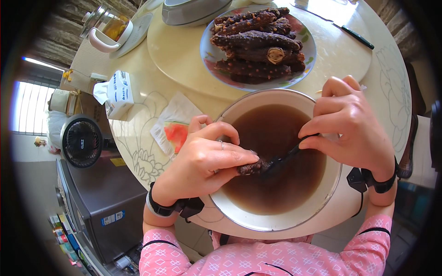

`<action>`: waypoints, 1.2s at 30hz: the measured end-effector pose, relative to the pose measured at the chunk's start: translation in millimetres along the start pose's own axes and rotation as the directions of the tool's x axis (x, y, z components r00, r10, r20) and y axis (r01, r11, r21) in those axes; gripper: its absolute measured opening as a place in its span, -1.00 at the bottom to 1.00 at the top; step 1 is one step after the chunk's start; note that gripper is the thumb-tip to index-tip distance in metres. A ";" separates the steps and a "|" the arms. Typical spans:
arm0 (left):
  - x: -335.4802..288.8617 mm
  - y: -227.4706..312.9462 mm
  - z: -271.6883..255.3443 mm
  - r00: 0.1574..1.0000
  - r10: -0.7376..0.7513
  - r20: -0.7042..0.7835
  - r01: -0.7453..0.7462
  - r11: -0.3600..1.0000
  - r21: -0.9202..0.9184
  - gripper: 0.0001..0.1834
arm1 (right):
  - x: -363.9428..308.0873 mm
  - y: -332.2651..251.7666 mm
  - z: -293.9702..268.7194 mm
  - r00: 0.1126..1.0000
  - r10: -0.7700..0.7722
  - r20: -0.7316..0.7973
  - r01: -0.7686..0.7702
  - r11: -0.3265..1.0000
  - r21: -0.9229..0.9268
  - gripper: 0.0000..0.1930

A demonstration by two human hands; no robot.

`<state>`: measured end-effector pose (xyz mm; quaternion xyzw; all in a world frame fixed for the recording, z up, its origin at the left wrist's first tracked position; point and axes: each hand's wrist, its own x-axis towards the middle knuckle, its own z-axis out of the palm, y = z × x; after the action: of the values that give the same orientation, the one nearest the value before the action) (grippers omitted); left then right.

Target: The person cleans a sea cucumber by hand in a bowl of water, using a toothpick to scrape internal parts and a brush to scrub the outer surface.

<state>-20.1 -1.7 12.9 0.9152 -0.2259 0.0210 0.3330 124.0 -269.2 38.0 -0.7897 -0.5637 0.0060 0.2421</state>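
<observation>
My left hand (209, 156) is closed around a dark brown, bumpy piece that looks like a sea cucumber (251, 168), over a large white-rimmed basin (258, 223). Cloudy brown water (285, 198) fills much of the basin. Between thumb and fingertips, my right hand (347, 126) pinches a thin black strip (292, 152). The strip slants down to the end of the held piece; whether it is a tool or part of the piece I cannot tell. Beyond the basin, several similar dark pieces (258, 41) are heaped on a flowered plate (207, 60).
A knife (357, 37) with a black handle lies at the far right of the round table (391, 69). On the left are a tissue box (120, 94), a watermelon piece (176, 135) on a tissue, and a glass teapot (110, 30). A black fan (82, 141) stands beyond the table's left edge.
</observation>
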 end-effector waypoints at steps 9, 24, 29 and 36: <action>1.2 8.1 2.1 0.997 -0.069 -0.046 0.071 0.996 0.046 -0.55 | 0.9 -2.2 11.2 0.999 -0.025 -0.034 0.025 1.000 0.002 -0.80; 0.3 5.5 2.6 0.996 -0.059 -0.063 0.063 0.997 0.054 -0.56 | 0.1 0.2 4.0 0.998 -0.012 -0.054 0.007 0.996 -0.084 -0.71; -0.2 3.3 0.2 0.998 -0.051 -0.037 0.051 0.999 0.010 -0.58 | 5.7 2.8 2.2 0.980 0.042 -0.197 -0.001 0.978 0.206 -0.74; -0.4 3.5 -0.5 0.999 -0.020 -0.041 0.020 1.000 -0.021 -0.62 | 5.4 8.5 2.8 0.997 0.008 -0.081 -0.002 0.997 0.074 -0.77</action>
<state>-21.9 -3.6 15.4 0.9133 -0.2101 0.0340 0.3473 132.7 -265.4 33.7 -0.7813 -0.5507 -0.0049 0.2937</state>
